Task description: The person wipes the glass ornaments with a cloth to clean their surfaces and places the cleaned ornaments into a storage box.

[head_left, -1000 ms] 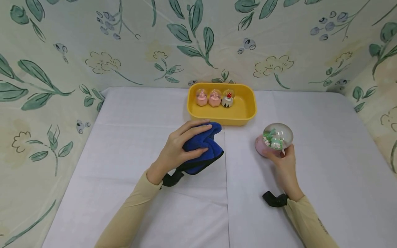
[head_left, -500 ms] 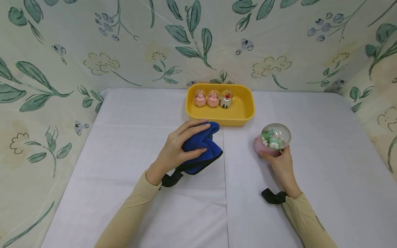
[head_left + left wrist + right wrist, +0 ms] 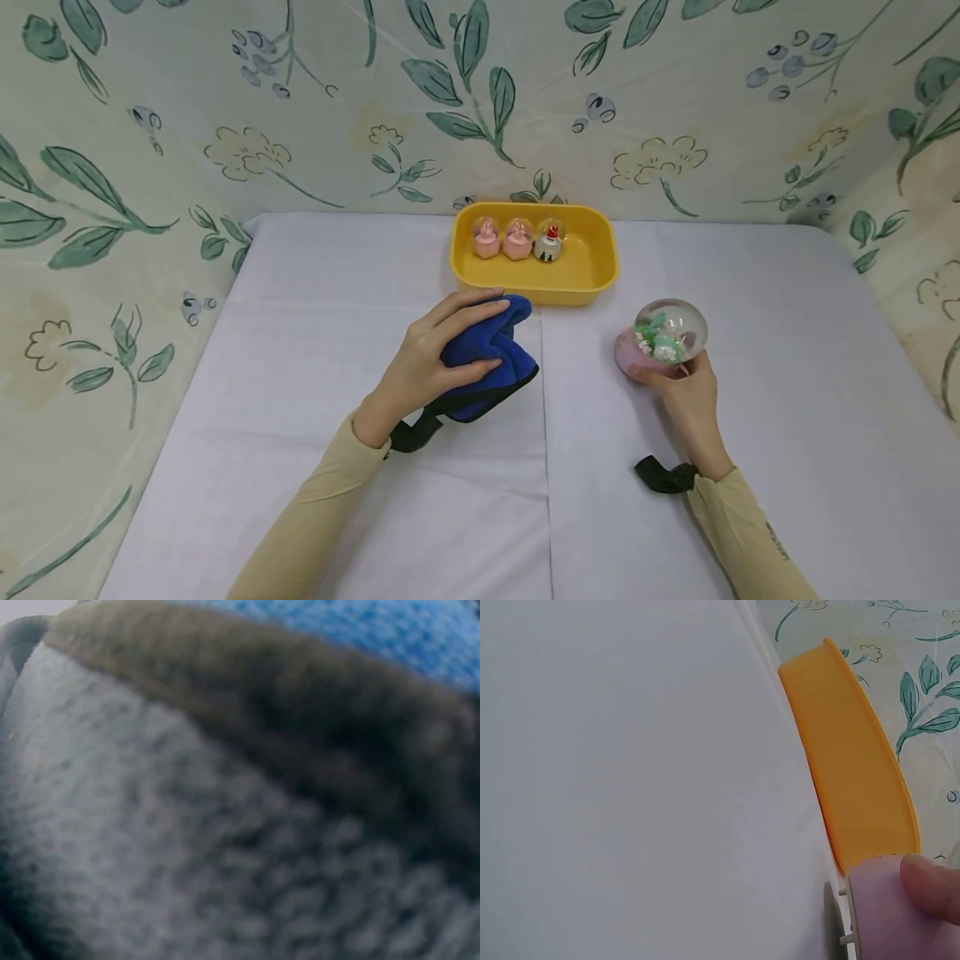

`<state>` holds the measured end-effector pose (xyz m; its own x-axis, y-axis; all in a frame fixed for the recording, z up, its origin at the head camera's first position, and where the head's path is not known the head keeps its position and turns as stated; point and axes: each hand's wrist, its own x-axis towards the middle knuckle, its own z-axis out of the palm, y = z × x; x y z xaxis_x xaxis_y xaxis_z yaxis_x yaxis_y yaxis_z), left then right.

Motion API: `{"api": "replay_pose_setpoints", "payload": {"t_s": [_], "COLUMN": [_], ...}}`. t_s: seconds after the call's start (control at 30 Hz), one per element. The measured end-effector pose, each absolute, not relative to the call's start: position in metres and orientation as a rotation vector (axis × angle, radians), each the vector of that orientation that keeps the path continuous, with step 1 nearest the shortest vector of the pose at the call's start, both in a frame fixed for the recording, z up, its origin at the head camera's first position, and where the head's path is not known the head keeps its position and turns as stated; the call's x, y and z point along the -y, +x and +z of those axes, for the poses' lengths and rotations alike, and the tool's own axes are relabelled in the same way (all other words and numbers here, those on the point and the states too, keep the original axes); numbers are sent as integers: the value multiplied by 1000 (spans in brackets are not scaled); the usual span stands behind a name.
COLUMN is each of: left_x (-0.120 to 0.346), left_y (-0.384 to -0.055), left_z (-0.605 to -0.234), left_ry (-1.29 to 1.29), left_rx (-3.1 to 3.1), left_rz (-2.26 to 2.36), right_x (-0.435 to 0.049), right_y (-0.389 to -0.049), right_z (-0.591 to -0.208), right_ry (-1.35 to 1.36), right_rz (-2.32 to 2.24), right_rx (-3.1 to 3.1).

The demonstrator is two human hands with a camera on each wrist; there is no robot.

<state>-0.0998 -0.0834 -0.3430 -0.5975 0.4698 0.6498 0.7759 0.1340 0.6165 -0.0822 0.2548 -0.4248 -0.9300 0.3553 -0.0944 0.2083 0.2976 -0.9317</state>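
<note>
My left hand (image 3: 431,350) grips a folded blue cloth (image 3: 491,346) with a black border, left of the middle of the table. In the left wrist view the cloth (image 3: 390,634) fills nearly everything, close and blurred. Over on the right, my right hand (image 3: 686,408) holds a snow globe (image 3: 671,333) by its pink base, thumb in front. The globe is tilted, its clear dome toward the upper right, with green and white figures inside. The right wrist view catches the pink base (image 3: 889,915) and the thumb (image 3: 934,885) on it; the other fingers are hidden.
A yellow tray (image 3: 585,287) stands at the back of the white-covered table (image 3: 337,267). Inside it are two small pink snow globes (image 3: 517,240) and a white one (image 3: 548,242) with a red figure. Floral cloth (image 3: 315,125) hangs behind and at the sides.
The head view shifts very slightly. Both hands keep their grip on the cloth and the snow globe, and stay in nearly the same place.
</note>
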Motion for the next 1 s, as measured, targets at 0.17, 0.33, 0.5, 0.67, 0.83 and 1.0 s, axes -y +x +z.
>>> {"api": "replay_pose_setpoints", "payload": {"t_s": [0.17, 0.33, 0.5, 0.67, 0.83, 1.0], "left_x": [83, 82, 83, 84, 84, 85], "left_y": [-99, -99, -99, -98, -99, -98], "left_z": [-342, -342, -341, -339, -338, -338], "left_ry": [-1208, -1208, -1198, -1171, -1165, -1154], "left_rx": [2123, 2120, 2121, 2129, 2118, 2114], "left_rz": [-1448, -1458, -1458, -1438, -1432, -1426], "right_x": [-256, -255, -248, -236, -223, -215], "right_y": [-81, -80, -76, -68, -58, -50], "right_z": [-420, -405, -385, -365, -351, -345], "right_ry": [-501, -428, -288, -136, -86, -89], "right_rz": [1701, 1755, 1816, 1935, 2067, 2131], "right_rx": [2375, 2259, 2189, 2112, 2065, 2114]}}
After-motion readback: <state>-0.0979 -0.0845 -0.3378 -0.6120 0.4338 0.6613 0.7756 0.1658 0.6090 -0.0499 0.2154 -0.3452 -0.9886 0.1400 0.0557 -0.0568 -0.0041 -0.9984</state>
